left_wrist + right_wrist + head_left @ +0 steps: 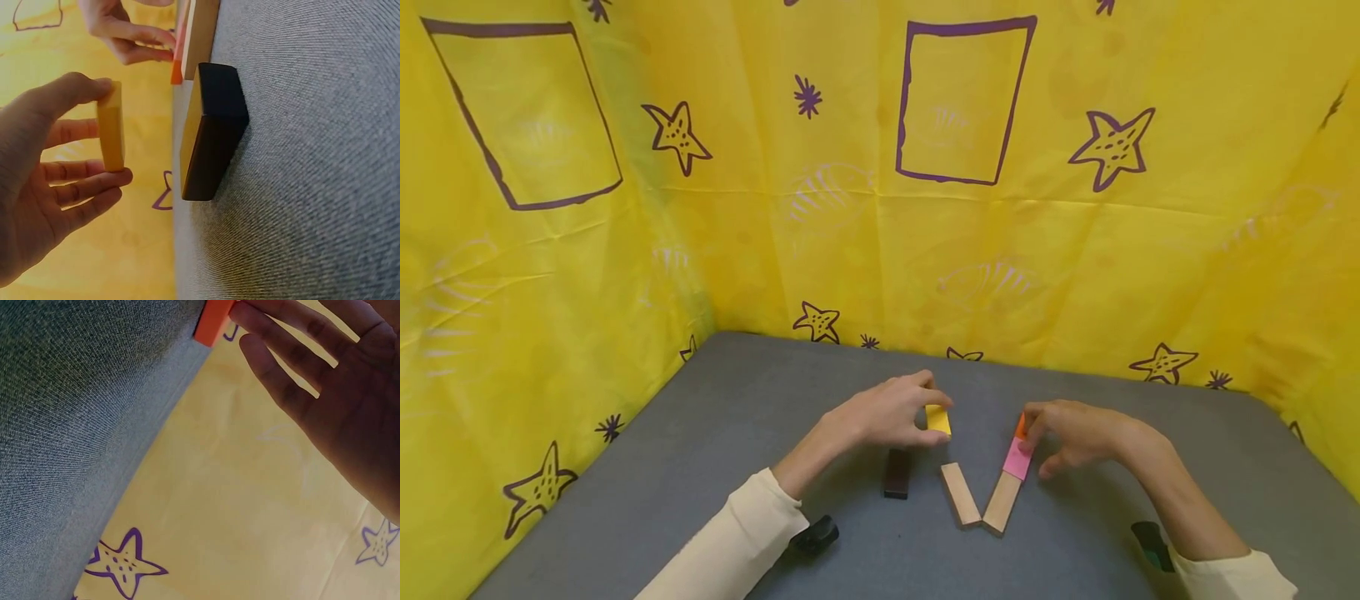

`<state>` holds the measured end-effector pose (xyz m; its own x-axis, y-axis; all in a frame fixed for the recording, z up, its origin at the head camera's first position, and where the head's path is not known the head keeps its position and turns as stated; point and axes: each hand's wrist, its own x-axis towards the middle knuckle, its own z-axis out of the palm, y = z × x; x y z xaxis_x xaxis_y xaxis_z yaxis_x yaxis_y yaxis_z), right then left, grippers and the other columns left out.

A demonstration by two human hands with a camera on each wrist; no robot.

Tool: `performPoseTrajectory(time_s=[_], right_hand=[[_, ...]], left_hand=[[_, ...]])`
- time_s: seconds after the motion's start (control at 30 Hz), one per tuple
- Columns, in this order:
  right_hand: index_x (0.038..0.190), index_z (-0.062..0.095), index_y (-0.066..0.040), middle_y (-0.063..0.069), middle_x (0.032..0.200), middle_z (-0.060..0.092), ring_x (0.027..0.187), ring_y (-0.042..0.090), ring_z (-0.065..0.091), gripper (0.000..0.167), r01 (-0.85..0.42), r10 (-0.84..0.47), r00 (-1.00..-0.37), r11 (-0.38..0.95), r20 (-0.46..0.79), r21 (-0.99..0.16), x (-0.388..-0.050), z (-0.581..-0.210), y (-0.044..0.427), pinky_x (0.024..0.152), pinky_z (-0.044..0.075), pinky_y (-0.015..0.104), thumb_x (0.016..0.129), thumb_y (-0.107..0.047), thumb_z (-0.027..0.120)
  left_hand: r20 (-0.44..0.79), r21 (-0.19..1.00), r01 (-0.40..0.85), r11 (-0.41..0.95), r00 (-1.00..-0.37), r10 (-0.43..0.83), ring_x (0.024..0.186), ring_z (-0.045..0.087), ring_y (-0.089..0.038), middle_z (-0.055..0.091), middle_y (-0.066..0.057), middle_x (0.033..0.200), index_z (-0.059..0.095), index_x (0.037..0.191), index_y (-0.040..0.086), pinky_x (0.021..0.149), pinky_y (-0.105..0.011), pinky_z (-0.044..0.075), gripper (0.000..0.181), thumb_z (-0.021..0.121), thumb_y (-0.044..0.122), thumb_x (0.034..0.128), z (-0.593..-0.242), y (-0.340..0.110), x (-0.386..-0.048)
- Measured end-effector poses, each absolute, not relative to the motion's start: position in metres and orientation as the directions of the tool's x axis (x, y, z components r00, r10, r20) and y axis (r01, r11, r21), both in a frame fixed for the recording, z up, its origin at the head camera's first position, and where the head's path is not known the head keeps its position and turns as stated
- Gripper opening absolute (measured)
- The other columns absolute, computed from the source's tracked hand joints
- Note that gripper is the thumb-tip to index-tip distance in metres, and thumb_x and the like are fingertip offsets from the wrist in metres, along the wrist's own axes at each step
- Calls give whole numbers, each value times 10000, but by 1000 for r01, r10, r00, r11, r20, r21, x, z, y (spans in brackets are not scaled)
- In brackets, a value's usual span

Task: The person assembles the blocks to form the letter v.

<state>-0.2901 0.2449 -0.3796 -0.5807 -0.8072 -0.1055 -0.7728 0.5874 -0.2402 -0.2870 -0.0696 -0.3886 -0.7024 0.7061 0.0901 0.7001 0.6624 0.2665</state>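
Head view: The left hand [887,412] pinches the yellow block [937,420] between thumb and fingers. The right hand [1078,433] has its fingertips on the orange block [1020,427], thumb standing clear. The orange block adjoins the pink block [1017,458], which adjoins the right plain wooden block [1002,504] on the grey tabletop [662,517]. The left plain wooden block [961,496] meets the latter at its near end, forming a V. Caution: sideways pressure from the right fingertips could skew the row, since no fastening shows at the joints. Lowering the left hand carelessly could knock the black block [897,473] lying just below it.

Left wrist view: The yellow block is raised off the tabletop, held near its ends, thumb opposite fingertips. Caution: such an end grip could let the block pivot or slip if pressure is uneven. The black block lies flat, apart from the hand.

Right wrist view: The fingers are extended, tips at the orange block; the grip is partly cut off by the frame. Caution: an abrupt withdrawal could drag the block out of line.
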Motion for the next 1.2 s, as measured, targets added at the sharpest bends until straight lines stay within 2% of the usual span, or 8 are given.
performPoseTrajectory(time_s=[0.33, 0.7, 1.03, 1.2], right_hand=[[1023, 838, -208, -81, 1045, 638, 942, 95, 611, 266, -756, -791, -600, 610, -121, -237, -288, -378, 246, 859, 551, 355, 776, -252, 924], [1021, 841, -196, -80, 1030, 635, 934, 92, 613, 263, -759, -795, -596, 603, -112, -245, -289, -381, 245, 852, 550, 348, 776, -244, 923], [1018, 840, -193, -81, 1027, 633, 930, 102, 617, 264, -758, -793, -599, 607, -111, -239, -288, -379, 243, 851, 548, 348, 773, -245, 923], [1009, 841, -177, -65, 1016, 638, 917, 108, 625, 267, -782, -814, -574, 577, -90, -235, -289, -380, 244, 835, 549, 338, 767, -248, 927]], left_hand=[[95, 228, 715, 661, -692, 715, 974, 605, -115, 673, -37, 1203, 718, 1326, 147, 838, -227, 528, 480, 712, 474, 974, -396, -63, -289], [40, 208, 696, 687, -708, 705, 878, 542, -94, 675, -38, 1176, 730, 1305, 168, 715, -193, 431, 495, 724, 519, 957, -405, -58, -288], [61, 148, 710, 688, -701, 711, 850, 536, -81, 707, -18, 1154, 759, 1252, 191, 696, -187, 414, 462, 732, 534, 944, -411, -55, -288], [37, 146, 700, 699, -710, 704, 868, 527, -88, 718, -11, 1176, 759, 1257, 200, 696, -200, 406, 465, 730, 541, 943, -413, -54, -288]])
